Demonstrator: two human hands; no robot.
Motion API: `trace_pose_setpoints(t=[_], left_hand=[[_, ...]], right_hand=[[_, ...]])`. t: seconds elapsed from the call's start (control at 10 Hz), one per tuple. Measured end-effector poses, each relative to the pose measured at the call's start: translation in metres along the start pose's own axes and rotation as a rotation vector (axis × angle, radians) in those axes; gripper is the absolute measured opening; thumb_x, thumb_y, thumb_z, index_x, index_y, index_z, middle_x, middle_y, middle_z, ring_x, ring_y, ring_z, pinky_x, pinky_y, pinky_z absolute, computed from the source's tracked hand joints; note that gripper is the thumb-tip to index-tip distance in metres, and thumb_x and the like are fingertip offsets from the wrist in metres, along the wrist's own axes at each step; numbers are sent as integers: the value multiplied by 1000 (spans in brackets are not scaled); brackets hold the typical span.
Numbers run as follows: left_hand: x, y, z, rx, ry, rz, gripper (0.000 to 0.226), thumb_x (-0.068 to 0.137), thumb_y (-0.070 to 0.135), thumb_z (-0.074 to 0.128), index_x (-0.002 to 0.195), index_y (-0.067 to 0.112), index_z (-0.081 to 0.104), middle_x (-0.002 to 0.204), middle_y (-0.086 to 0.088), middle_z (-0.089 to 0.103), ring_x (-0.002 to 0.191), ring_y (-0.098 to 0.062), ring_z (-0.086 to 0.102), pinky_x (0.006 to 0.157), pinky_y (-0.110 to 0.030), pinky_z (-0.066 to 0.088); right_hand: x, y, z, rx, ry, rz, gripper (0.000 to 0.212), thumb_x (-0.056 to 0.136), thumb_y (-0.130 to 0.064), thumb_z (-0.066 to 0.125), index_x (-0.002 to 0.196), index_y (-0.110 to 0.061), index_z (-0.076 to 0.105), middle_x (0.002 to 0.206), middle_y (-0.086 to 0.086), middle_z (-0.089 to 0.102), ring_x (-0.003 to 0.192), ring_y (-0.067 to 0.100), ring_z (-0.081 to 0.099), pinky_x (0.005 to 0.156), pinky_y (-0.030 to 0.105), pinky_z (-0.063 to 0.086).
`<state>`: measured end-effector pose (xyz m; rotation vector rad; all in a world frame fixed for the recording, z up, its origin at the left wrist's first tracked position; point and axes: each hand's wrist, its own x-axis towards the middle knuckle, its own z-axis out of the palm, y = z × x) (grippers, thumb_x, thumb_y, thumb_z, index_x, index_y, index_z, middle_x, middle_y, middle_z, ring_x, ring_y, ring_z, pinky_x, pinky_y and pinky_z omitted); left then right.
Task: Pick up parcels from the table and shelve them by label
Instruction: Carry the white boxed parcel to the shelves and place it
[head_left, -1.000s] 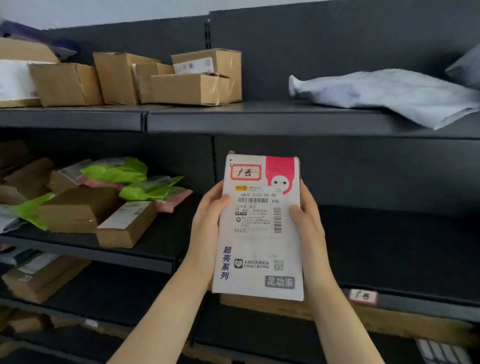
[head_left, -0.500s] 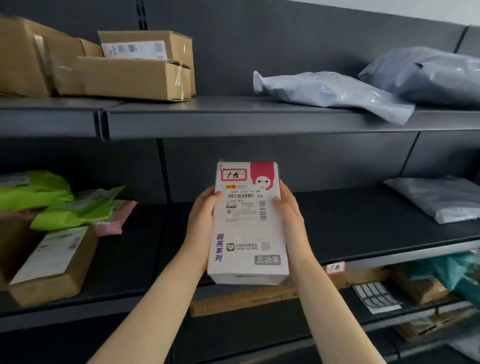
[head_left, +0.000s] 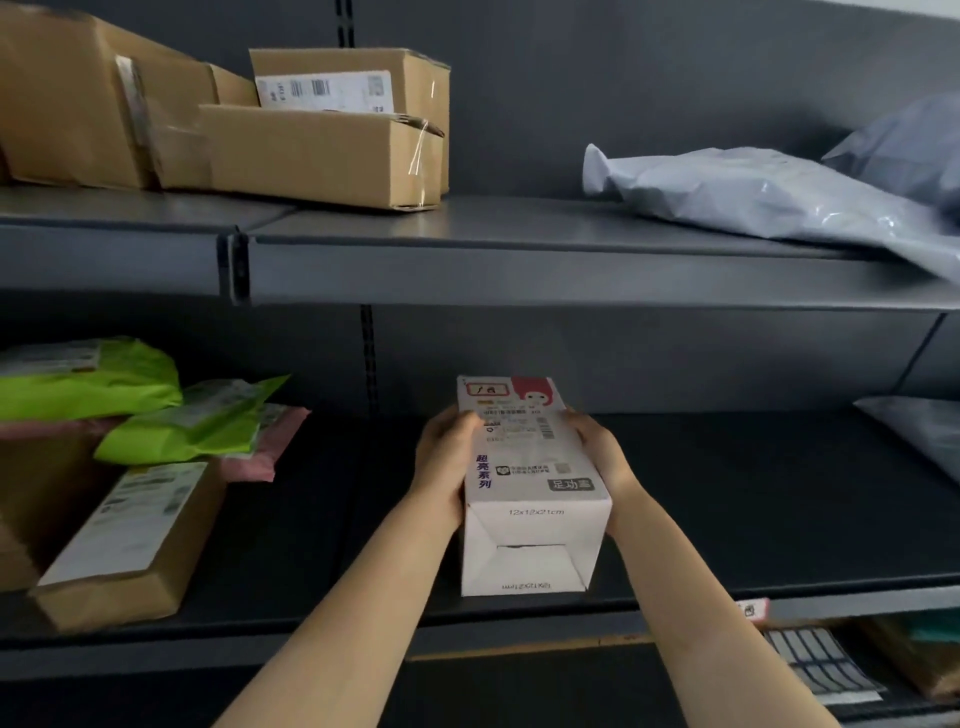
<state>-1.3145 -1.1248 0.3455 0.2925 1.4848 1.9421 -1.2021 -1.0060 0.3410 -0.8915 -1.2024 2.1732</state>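
Note:
A white carton parcel (head_left: 527, 483) with a shipping label and a red-and-pink print lies flat, its near end facing me, over the dark middle shelf (head_left: 727, 525). My left hand (head_left: 445, 462) grips its left side and my right hand (head_left: 597, 449) grips its right side. Whether the carton rests on the shelf or hovers just above it I cannot tell. A small pink tag (head_left: 751, 608) with red writing sticks to the shelf's front edge, right of my right forearm.
Brown boxes (head_left: 322, 150) and grey mailer bags (head_left: 769, 197) sit on the upper shelf. Green bags (head_left: 135, 405) and a labelled brown box (head_left: 130, 540) fill the middle shelf's left part. Another grey bag (head_left: 919, 436) lies far right. More parcels (head_left: 904, 660) are below.
The carton has tipped from upright, label toward me, to lying flat and has moved forward and down into the middle shelf. My view has come closer to the shelving.

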Motion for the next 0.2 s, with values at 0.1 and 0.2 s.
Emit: trace_pose_setpoints(t=[0.1, 0.2], left_hand=[[0, 1, 0, 93, -19, 61, 15, 92, 15, 61, 89, 28, 68, 89, -5, 74, 62, -9, 72, 44, -21, 53], [0, 13, -3, 318, 126, 284, 29, 97, 14, 57, 123, 25, 64, 125, 5, 63, 103, -1, 67, 76, -9, 48]], right_hand=[[4, 0, 0, -59, 22, -9, 30, 100, -29, 52, 123, -11, 63, 103, 16, 73, 90, 35, 70, 84, 50, 57], [0, -7, -3, -221, 113, -91, 46, 103, -30, 49, 147, -17, 47, 141, 17, 60, 126, 37, 60, 111, 52, 44]])
